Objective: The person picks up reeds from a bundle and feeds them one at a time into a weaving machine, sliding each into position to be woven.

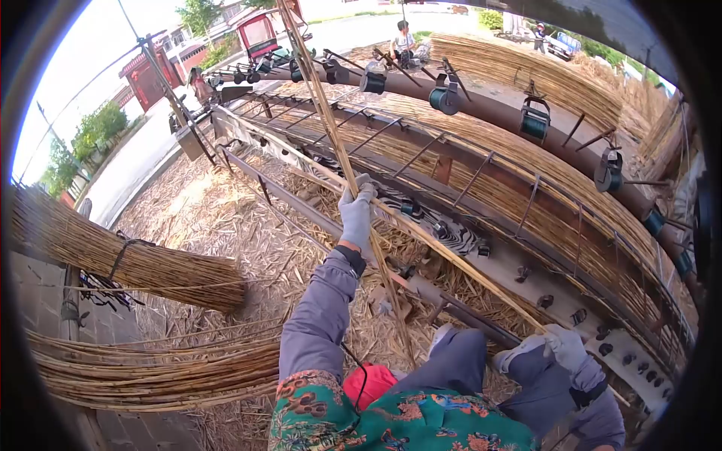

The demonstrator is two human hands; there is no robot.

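Note:
My left hand point(356, 212), in a grey glove, is closed around a few long reed stalks point(325, 105) that stand steeply up and lean away toward the top. My right hand point(565, 347), also gloved, grips the near end of another long reed point(451, 255). That reed lies slanted along the front rail of the reed-weaving machine point(519, 274) and crosses the upright stalks just by my left hand. My grey sleeves and a floral apron fill the bottom of the view.
A woven reed mat point(526, 195) lies on the machine under a pipe with thread spools point(445, 98). Tied reed bundles point(128, 263) are stacked at left, with more point(158, 368) below. Chaff covers the ground. A seated person point(404, 41) is far behind, and another stands at top right.

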